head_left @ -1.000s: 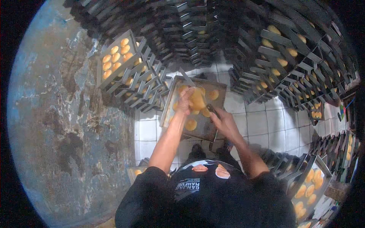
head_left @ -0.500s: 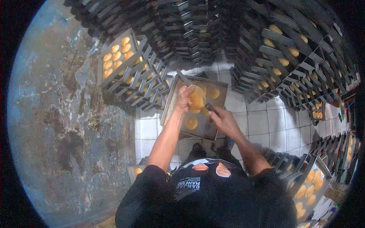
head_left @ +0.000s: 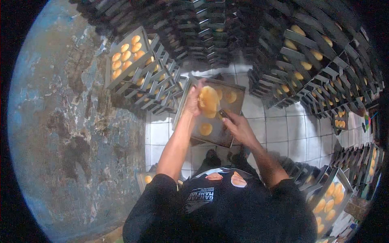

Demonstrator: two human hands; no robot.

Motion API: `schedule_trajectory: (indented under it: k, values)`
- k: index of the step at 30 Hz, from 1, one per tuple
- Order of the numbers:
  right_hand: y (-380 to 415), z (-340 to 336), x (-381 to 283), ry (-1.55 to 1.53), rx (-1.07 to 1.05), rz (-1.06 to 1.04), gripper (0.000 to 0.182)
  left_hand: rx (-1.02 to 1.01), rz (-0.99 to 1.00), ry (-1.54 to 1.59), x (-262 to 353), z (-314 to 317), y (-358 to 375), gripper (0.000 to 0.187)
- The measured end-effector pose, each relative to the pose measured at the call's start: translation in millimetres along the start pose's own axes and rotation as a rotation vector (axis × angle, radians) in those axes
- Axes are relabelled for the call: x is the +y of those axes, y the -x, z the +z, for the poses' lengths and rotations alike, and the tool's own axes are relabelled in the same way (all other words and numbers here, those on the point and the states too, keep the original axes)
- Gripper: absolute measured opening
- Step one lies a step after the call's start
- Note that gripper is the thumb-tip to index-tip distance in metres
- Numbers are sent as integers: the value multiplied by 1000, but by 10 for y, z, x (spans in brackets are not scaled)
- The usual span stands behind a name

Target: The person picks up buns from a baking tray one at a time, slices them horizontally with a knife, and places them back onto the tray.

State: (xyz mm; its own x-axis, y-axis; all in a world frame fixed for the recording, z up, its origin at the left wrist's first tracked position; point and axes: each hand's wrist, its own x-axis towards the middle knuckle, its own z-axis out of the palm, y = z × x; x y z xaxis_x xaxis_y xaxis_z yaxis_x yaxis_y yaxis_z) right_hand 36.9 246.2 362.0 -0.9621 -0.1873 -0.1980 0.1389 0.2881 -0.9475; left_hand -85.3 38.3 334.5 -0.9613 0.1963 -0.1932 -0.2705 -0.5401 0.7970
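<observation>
My left hand (head_left: 193, 100) grips a round golden bun (head_left: 208, 100) and holds it lifted above a dark metal baking tray (head_left: 237, 90). The tray rests on the white tiled floor and carries a few more buns, one (head_left: 205, 129) near its front. My right hand (head_left: 238, 126) hovers over the tray's right side, closed around a small dark tool (head_left: 224, 115); what kind of tool I cannot tell.
Stacks of dark trays with buns stand at the left (head_left: 126, 56), across the back and at the right (head_left: 304, 52). Another filled tray (head_left: 326, 198) sits at my lower right. A stained blue wall (head_left: 69, 133) fills the left side.
My left hand has lifted the bun higher and slightly toward the tray's far edge. My right hand has barely moved.
</observation>
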Motion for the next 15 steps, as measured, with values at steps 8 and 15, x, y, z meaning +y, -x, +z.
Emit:
schedule_trajectory:
  k: [8,15]
  values:
    - [-216,144,118,-175,11,19,41,136,-85,145,-262,-37,151,56]
    - [385,104,435,51,30,91,45,218,-43,93,-522,-531,-176,48]
